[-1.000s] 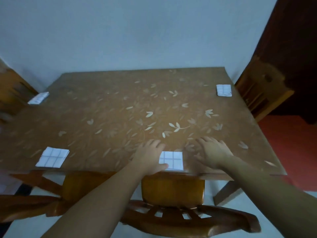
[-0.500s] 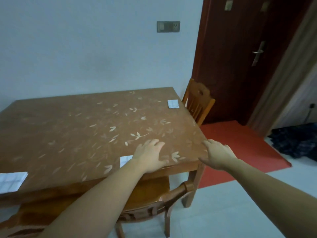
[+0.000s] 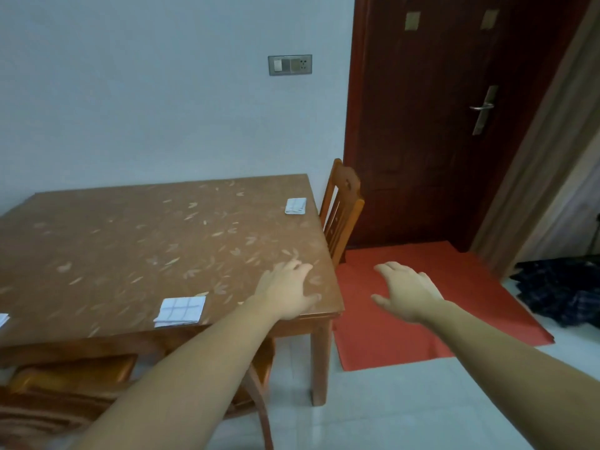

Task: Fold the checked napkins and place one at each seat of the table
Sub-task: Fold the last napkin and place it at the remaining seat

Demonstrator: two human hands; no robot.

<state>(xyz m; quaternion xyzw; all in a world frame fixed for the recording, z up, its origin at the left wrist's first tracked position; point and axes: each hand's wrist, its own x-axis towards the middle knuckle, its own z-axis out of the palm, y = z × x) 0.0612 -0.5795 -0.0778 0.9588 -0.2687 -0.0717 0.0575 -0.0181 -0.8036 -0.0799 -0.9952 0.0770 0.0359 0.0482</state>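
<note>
A folded white checked napkin (image 3: 180,311) lies near the front edge of the wooden table (image 3: 136,241). A second folded napkin (image 3: 295,206) sits at the table's far right edge, by a chair. The corner of a third napkin (image 3: 3,319) shows at the left border. My left hand (image 3: 285,292) hovers palm down over the table's near right corner, fingers spread, holding nothing. Past the table's corner, my right hand (image 3: 407,292) is open above the red mat, also holding nothing.
A wooden chair (image 3: 342,209) stands at the table's right side and another chair (image 3: 74,378) is tucked under the front edge. A red mat (image 3: 422,332) lies before a dark red door (image 3: 448,118). Dark checked fabric (image 3: 561,293) is heaped on the floor at right.
The view has swung to the right and my hands have left the front napkin, which now lies uncovered. Both hands have moved rightwards, the right one off the table over the mat.
</note>
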